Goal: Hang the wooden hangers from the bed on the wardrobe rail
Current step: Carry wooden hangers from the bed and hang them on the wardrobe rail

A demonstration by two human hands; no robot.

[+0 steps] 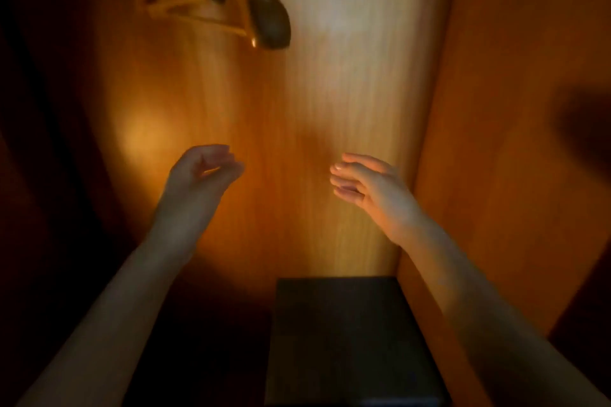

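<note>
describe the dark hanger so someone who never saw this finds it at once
Start at the wardrobe's pale back panel and look to its top left. The dark hanger hangs nearest, its rounded end dipping lowest; the pale hangers behind it are thin and yellowish.

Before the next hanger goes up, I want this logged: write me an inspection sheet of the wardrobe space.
Surface: wooden back panel, lit, blurred.
Job's things: pale wooden hangers hanging top left; rail out of view.
Clutter: dark hanger beside them; dark box at the bottom, by the right side.
Grippers: left hand loosely curled, empty; right hand open, empty.
Cables: nothing seen.
Surroundings: side panel on the right; darkness on the left.
</note>
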